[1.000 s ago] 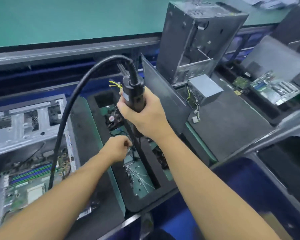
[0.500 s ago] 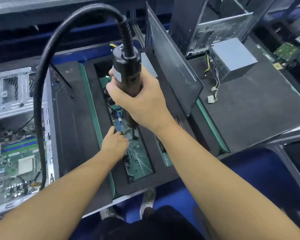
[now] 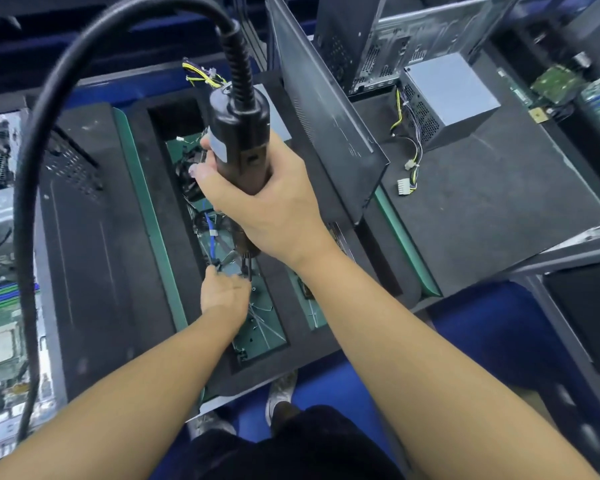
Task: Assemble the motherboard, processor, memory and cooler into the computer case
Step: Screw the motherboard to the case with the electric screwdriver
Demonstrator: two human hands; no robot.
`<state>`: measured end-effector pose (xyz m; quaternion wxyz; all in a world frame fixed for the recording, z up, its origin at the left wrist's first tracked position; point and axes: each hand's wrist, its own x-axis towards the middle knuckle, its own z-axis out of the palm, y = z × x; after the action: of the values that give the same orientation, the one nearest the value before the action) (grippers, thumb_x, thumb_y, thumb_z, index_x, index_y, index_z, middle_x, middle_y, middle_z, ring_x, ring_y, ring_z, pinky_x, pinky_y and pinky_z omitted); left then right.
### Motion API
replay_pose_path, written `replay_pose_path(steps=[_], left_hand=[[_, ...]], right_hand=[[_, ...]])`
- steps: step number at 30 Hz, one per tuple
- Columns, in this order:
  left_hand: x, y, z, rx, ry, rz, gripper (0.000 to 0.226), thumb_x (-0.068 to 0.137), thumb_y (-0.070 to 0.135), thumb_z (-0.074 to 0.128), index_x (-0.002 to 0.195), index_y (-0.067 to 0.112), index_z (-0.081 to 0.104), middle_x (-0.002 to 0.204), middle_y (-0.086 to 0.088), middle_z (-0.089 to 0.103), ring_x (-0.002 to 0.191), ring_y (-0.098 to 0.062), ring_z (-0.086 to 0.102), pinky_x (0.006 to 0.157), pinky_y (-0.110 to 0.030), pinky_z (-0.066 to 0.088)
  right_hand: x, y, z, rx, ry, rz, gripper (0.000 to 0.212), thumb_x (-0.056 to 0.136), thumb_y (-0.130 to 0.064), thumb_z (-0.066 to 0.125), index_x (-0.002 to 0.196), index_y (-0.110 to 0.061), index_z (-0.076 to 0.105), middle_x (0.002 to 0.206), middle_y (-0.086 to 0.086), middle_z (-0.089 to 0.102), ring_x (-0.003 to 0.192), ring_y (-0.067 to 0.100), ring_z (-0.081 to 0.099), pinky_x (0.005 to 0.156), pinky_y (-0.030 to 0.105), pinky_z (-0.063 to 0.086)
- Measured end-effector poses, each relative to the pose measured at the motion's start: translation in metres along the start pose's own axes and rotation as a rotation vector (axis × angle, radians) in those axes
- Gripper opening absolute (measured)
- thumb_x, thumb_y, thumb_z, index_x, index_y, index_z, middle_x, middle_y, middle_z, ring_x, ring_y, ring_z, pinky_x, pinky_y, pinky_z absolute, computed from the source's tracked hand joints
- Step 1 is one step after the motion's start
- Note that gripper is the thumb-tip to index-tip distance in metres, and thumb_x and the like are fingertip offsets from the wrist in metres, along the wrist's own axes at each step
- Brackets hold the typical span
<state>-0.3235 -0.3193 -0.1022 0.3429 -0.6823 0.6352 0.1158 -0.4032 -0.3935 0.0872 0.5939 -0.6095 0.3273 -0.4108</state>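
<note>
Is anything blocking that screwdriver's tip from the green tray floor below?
Nothing visible does. The screwdriver points down at the tray floor; the left hand sits beside its tip, and a blue cable lies aside.

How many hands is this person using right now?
2. The right hand grips the black electric screwdriver; the left hand is lower, in the foam tray recess beside the tool's tip. Neither is hidden.

1 head view, steeply downward, close above foam tray (image 3: 284, 362).
</note>
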Motion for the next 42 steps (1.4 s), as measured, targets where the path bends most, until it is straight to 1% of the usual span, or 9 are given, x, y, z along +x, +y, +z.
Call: replay_pose_path(steps=[6,9,14,18,22,25,31,37,42], left_hand=[[0.002,0.000,0.004,0.022,0.009,0.036,0.024,0.080,0.008,0.056,0.092,0.028,0.057,0.087,0.010,0.062,0.084,-0.017,0.054,0.080,-0.033,0.027],[0.002,-0.001,0.003,-0.043,-0.005,0.059,0.031,0.079,0.003,0.056,0.101,0.025,0.061,0.091,0.007,0.062,0.089,-0.018,0.059,0.082,-0.031,0.030],[-0.002,-0.014,-0.022,-0.582,-0.049,0.020,0.022,0.089,0.006,0.054,0.110,0.001,0.059,0.115,-0.015,0.057,0.102,-0.032,0.060,0.079,-0.036,0.051],[-0.023,-0.043,-0.058,-0.978,0.112,-0.053,0.016,0.089,0.011,0.055,0.098,0.002,0.066,0.102,-0.016,0.067,0.092,-0.030,0.063,0.084,-0.035,0.052],[-0.050,-0.093,-0.082,-1.267,0.352,-0.105,0.020,0.085,0.018,0.072,0.079,-0.001,0.069,0.084,-0.014,0.069,0.070,-0.022,0.055,0.059,-0.023,0.044],[-0.074,-0.135,-0.085,-1.319,0.412,-0.061,0.028,0.084,0.029,0.075,0.073,0.004,0.067,0.080,-0.013,0.068,0.062,-0.019,0.048,0.051,-0.020,0.034],[-0.119,-0.204,-0.066,-1.364,0.596,-0.012,0.030,0.087,0.025,0.071,0.060,0.017,0.060,0.064,-0.002,0.067,0.051,-0.006,0.055,0.050,-0.013,0.039],[-0.155,-0.278,-0.025,-1.451,0.678,0.044,0.020,0.092,0.021,0.065,0.072,0.022,0.065,0.065,0.001,0.066,0.047,0.000,0.050,0.048,-0.010,0.035],[-0.162,-0.315,0.010,-1.469,0.655,0.047,0.013,0.087,0.022,0.072,0.075,0.025,0.071,0.066,0.002,0.070,0.055,-0.014,0.062,0.049,-0.027,0.048]], right_hand=[[0.002,0.003,0.001,0.013,-0.011,0.001,0.021,0.082,-0.022,0.072,0.096,-0.011,0.060,0.077,0.009,0.061,0.076,0.039,0.062,0.080,0.057,0.056],[0.002,0.001,0.004,0.015,-0.016,-0.009,0.025,0.082,-0.022,0.072,0.096,-0.005,0.059,0.071,0.002,0.059,0.074,0.040,0.062,0.073,0.056,0.055],[0.009,-0.017,0.009,0.020,-0.051,-0.050,0.030,0.082,-0.020,0.070,0.098,0.001,0.056,0.075,0.016,0.059,0.076,0.042,0.060,0.071,0.058,0.053],[0.021,-0.052,0.028,0.006,-0.096,-0.148,0.035,0.082,-0.021,0.069,0.100,0.006,0.055,0.074,0.017,0.057,0.067,0.035,0.053,0.067,0.056,0.053],[0.035,-0.090,0.055,-0.040,-0.138,-0.257,0.024,0.088,-0.015,0.068,0.101,0.001,0.058,0.079,0.020,0.057,0.066,0.036,0.053,0.065,0.052,0.051],[0.041,-0.115,0.080,-0.016,-0.159,-0.323,0.026,0.090,-0.011,0.067,0.102,0.009,0.055,0.079,0.024,0.057,0.063,0.036,0.053,0.063,0.046,0.052],[0.040,-0.159,0.150,0.073,-0.123,-0.418,0.025,0.091,-0.006,0.066,0.099,0.012,0.051,0.074,0.011,0.056,0.053,0.026,0.055,0.056,0.033,0.050],[0.039,-0.186,0.224,0.126,-0.109,-0.505,0.022,0.091,-0.004,0.065,0.099,0.012,0.052,0.078,0.010,0.054,0.053,0.033,0.053,0.054,0.033,0.050],[0.030,-0.170,0.266,0.108,-0.086,-0.415,0.014,0.092,-0.002,0.063,0.100,0.004,0.055,0.076,0.006,0.055,0.055,0.027,0.053,0.057,0.034,0.049]])
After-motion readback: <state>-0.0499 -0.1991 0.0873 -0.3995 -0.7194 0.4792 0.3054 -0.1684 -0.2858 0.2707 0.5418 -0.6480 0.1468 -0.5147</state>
